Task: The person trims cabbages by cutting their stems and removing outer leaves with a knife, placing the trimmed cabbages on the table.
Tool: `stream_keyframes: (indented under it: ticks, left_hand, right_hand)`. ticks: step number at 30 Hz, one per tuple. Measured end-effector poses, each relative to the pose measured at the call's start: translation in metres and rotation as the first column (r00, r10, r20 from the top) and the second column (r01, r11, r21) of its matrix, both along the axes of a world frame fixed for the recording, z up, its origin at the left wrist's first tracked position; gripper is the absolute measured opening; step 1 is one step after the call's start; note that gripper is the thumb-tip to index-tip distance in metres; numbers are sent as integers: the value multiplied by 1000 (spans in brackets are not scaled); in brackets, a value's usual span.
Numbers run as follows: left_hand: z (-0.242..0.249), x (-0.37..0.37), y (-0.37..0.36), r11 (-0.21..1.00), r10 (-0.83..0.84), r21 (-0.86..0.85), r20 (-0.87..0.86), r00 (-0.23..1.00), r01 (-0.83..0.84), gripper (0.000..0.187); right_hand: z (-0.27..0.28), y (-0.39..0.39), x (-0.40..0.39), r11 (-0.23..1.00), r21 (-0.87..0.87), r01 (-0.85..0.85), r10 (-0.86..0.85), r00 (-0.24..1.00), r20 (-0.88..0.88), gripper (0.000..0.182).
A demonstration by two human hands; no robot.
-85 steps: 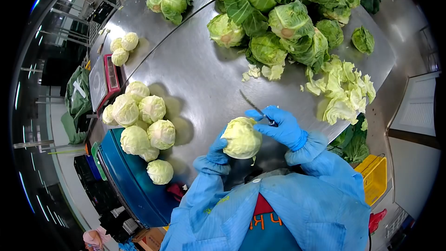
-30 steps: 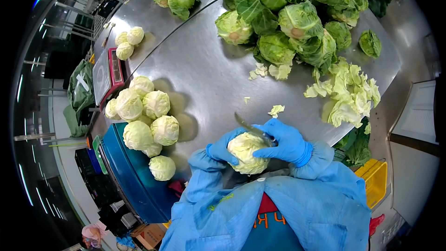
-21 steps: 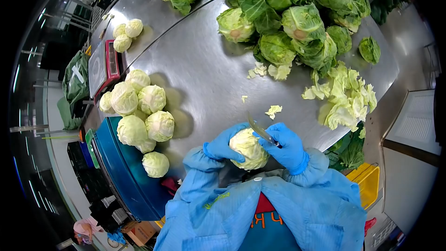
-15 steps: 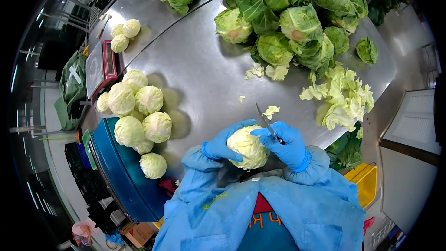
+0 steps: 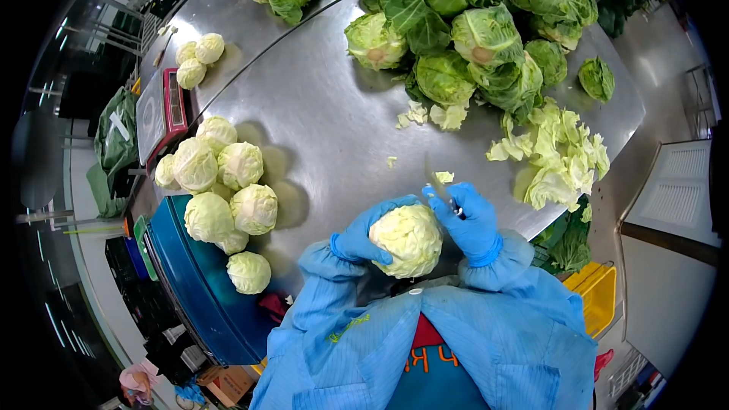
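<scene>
Mostly steel table point(image 5: 319, 118) (shiny), leaf scraps point(image 5: 566, 152), scale point(image 5: 163, 118)

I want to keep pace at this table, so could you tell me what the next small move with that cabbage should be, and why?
Probably bring the knife down to the cabbage: the right hand holds the blade raised clear, while the left hand grips the head.

Glossy brushed-steel table point(image 5: 319, 121), matt blue rubber gloves, smooth plastic yellow crate point(image 5: 600, 296).

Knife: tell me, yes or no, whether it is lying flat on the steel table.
No: the right hand grips the knife with its blade raised, beside the cabbage held by the left hand.
</scene>
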State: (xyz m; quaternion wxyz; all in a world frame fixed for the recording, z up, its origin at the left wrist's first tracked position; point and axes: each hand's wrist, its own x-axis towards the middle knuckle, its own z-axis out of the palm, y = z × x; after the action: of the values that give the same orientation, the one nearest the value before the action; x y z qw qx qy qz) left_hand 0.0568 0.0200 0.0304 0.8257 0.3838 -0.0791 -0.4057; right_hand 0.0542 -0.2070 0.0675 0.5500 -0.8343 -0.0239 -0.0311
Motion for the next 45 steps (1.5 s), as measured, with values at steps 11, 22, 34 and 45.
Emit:
stream_keyframes:
  ticks: [11, 22, 34, 45]
  left_hand:
    - [-7, -6, 3, 999, 46, -23, -36, 998, -47, 107]
    - [-15, -7, 4, 998, 61, 32, -34, 998, -59, 108]
    - [-5, -8, -2, 996, 87, 6, -97, 992, -87, 105]
    - [15, -27, -18, 947, 313, 152, -258, 914, -282, 87]
  right_hand:
    - [-14, -31, 6, 966, 229, -122, 162, 974, -161, 24]
    - [-5, -20, 0, 911, 79, -404, 412, 891, -189, 23]
    - [-4, -30, 5, 724, 689, 7, 361, 848, -388, 18]
    - [-44, -13, -15, 702, 710, -64, 419, 842, -339, 72]
